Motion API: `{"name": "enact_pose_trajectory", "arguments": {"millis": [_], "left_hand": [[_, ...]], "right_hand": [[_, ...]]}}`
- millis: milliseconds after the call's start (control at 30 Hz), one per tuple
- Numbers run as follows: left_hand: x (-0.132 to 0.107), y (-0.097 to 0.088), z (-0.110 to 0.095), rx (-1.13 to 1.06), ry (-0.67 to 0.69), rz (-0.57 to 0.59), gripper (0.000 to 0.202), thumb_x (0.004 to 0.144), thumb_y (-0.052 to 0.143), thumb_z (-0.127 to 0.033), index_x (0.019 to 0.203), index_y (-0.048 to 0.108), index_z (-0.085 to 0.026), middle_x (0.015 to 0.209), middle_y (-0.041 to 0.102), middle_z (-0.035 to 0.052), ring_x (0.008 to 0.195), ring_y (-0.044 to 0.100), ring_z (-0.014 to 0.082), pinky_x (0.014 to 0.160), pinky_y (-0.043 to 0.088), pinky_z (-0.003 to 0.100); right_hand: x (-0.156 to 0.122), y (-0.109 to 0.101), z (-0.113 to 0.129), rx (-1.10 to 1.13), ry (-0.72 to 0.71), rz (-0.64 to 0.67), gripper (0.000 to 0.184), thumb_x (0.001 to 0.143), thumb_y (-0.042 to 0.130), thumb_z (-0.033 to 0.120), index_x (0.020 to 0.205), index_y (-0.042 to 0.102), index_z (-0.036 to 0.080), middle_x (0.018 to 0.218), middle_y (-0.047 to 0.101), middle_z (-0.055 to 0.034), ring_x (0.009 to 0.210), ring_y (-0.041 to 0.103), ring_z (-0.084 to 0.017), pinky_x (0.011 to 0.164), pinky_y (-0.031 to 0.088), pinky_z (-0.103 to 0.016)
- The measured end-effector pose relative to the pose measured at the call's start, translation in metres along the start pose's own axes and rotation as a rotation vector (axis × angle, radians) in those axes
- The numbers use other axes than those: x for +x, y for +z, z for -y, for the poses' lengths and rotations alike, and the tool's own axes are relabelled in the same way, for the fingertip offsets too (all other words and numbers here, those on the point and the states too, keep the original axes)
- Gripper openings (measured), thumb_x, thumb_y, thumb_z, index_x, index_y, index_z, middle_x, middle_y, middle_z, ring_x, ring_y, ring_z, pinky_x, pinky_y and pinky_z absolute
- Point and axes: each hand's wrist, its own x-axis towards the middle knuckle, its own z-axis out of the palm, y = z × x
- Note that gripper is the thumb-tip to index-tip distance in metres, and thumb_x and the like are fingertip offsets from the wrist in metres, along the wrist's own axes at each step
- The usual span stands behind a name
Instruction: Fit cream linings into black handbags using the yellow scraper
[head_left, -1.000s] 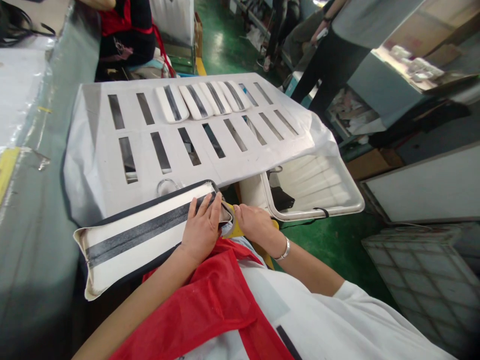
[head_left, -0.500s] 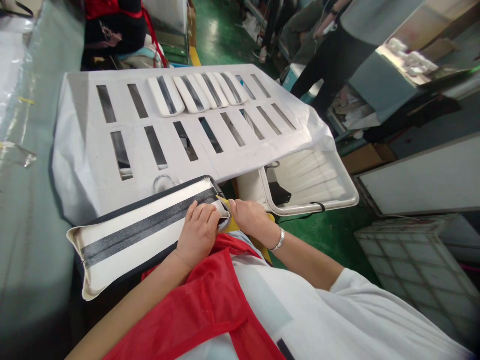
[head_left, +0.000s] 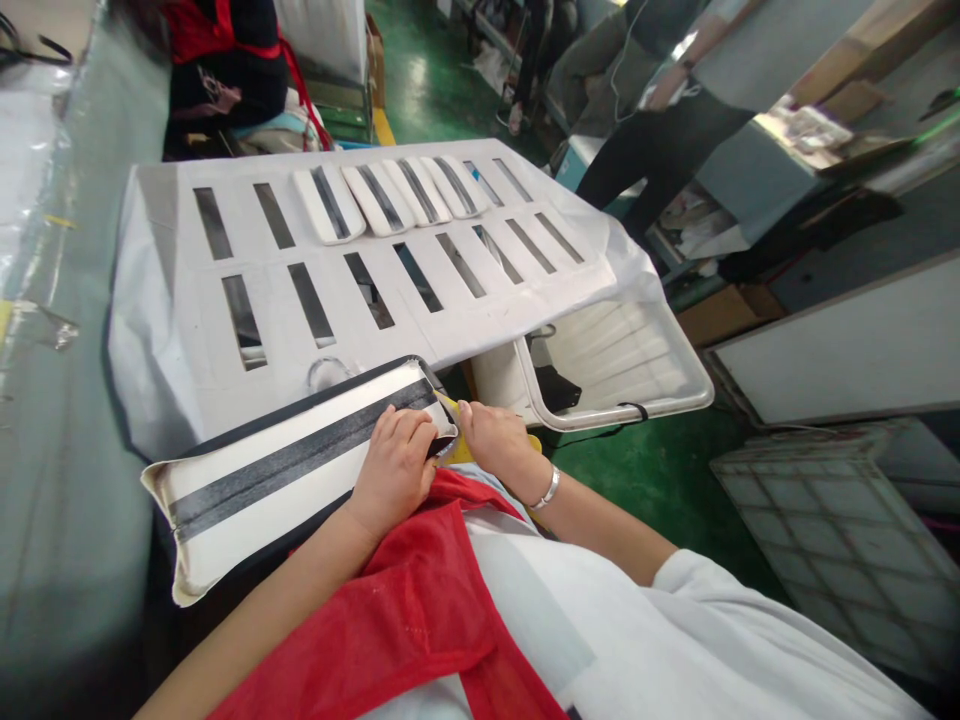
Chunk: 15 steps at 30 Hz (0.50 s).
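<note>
A long white, box-shaped piece with a dark band and a seam down its middle lies slanted in front of me, over a dark support. My left hand grips it near its right end, fingers bent over the near edge. My right hand is closed around a thin yellow tool, whose pointed tip meets the corner of that right end. The rest of the tool is hidden in the fist, so its exact kind does not show.
Behind stands a white-covered table with rows of slots, bearing several smaller white striped pieces. A white bin with dark scraps stands at its right. A standing person is at the back right; a metal grid frame stands on the right.
The view has shifted slightly. Both hands keep their places at the right end of the white piece, and the yellow tool's tip stays at the corner.
</note>
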Motion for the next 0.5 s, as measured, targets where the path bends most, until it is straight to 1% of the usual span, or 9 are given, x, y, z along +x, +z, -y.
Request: {"name": "enact_pose_trajectory", "arguments": {"millis": [67, 133, 167, 233, 267, 333, 367, 433, 500], "left_hand": [[0.001, 0.000, 0.000, 0.009, -0.008, 0.000, 0.021, 0.073, 0.061, -0.014, 0.094, 0.056, -0.017, 0.106, 0.059, 0.0084, 0.105, 0.050, 0.0252, 0.109, 0.031, 0.046], [0.001, -0.001, -0.002, 0.036, -0.014, -0.002, 0.020, 0.075, 0.061, -0.015, 0.094, 0.057, -0.016, 0.106, 0.060, 0.0092, 0.104, 0.051, 0.0250, 0.108, 0.032, 0.045], [0.001, -0.002, -0.003, 0.058, -0.009, 0.003, 0.022, 0.076, 0.061, -0.016, 0.098, 0.057, -0.015, 0.107, 0.061, 0.0098, 0.104, 0.052, 0.0252, 0.108, 0.033, 0.045], [0.002, -0.004, -0.004, 0.119, 0.016, 0.023, 0.035, 0.078, 0.061, -0.019, 0.112, 0.056, -0.014, 0.112, 0.061, 0.0112, 0.106, 0.053, 0.0261, 0.107, 0.033, 0.046], [0.003, -0.005, -0.005, 0.153, 0.031, 0.033, 0.044, 0.079, 0.061, -0.021, 0.122, 0.052, -0.014, 0.116, 0.060, 0.0123, 0.109, 0.054, 0.0269, 0.107, 0.032, 0.047], [0.008, -0.008, -0.004, 0.201, 0.070, 0.052, 0.058, 0.081, 0.061, -0.026, 0.135, 0.044, -0.015, 0.129, 0.056, 0.0149, 0.115, 0.052, 0.0286, 0.107, 0.032, 0.050], [0.012, -0.009, -0.003, 0.211, 0.097, 0.065, 0.060, 0.081, 0.061, -0.029, 0.137, 0.043, -0.016, 0.135, 0.052, 0.0156, 0.119, 0.050, 0.0297, 0.107, 0.030, 0.051], [0.019, -0.009, 0.001, 0.202, 0.149, 0.098, 0.057, 0.082, 0.061, -0.034, 0.134, 0.047, -0.016, 0.141, 0.048, 0.0146, 0.126, 0.045, 0.0318, 0.109, 0.026, 0.054], [0.026, -0.007, 0.005, 0.174, 0.175, 0.134, 0.054, 0.082, 0.061, -0.037, 0.131, 0.051, -0.018, 0.141, 0.050, 0.0123, 0.130, 0.041, 0.0327, 0.110, 0.023, 0.057]], "right_hand": [[0.004, 0.006, -0.008, 0.142, 0.032, -0.011, 0.047, 0.099, 0.022, 0.040, 0.092, 0.061, 0.015, 0.087, 0.068, -0.0145, 0.084, 0.065, -0.025, 0.072, 0.046, -0.033], [0.010, 0.014, -0.020, 0.490, 0.130, 0.029, 0.040, 0.096, 0.033, 0.043, 0.084, 0.059, 0.015, 0.087, 0.066, -0.0130, 0.081, 0.062, -0.021, 0.071, 0.044, -0.029], [0.014, 0.019, -0.026, 0.696, 0.209, 0.065, 0.040, 0.096, 0.035, 0.044, 0.079, 0.057, 0.016, 0.083, 0.064, -0.0114, 0.074, 0.060, -0.018, 0.066, 0.043, -0.026], [0.022, 0.034, -0.034, 1.033, 0.375, 0.150, 0.045, 0.097, 0.027, 0.046, 0.073, 0.052, 0.016, 0.073, 0.060, -0.0070, 0.055, 0.050, -0.011, 0.052, 0.038, -0.023], [0.025, 0.042, -0.036, 1.132, 0.437, 0.190, 0.048, 0.098, 0.020, 0.046, 0.074, 0.050, 0.017, 0.068, 0.057, -0.0046, 0.047, 0.043, -0.009, 0.047, 0.034, -0.022], [0.032, 0.061, -0.034, 1.220, 0.493, 0.258, 0.050, 0.098, 0.011, 0.044, 0.078, 0.048, 0.017, 0.062, 0.053, -0.0006, 0.038, 0.031, -0.007, 0.040, 0.029, -0.021], [0.036, 0.070, -0.030, 1.261, 0.510, 0.293, 0.049, 0.098, 0.010, 0.042, 0.080, 0.048, 0.017, 0.060, 0.052, 0.0008, 0.036, 0.029, -0.007, 0.039, 0.028, -0.021], [0.043, 0.087, -0.021, 1.328, 0.523, 0.366, 0.045, 0.098, 0.014, 0.041, 0.080, 0.047, 0.017, 0.056, 0.049, 0.0030, 0.035, 0.029, -0.007, 0.038, 0.028, -0.020], [0.051, 0.100, -0.011, 1.368, 0.503, 0.427, 0.041, 0.098, 0.022, 0.041, 0.074, 0.046, 0.017, 0.050, 0.044, 0.0047, 0.035, 0.032, -0.008, 0.038, 0.030, -0.020]]}}
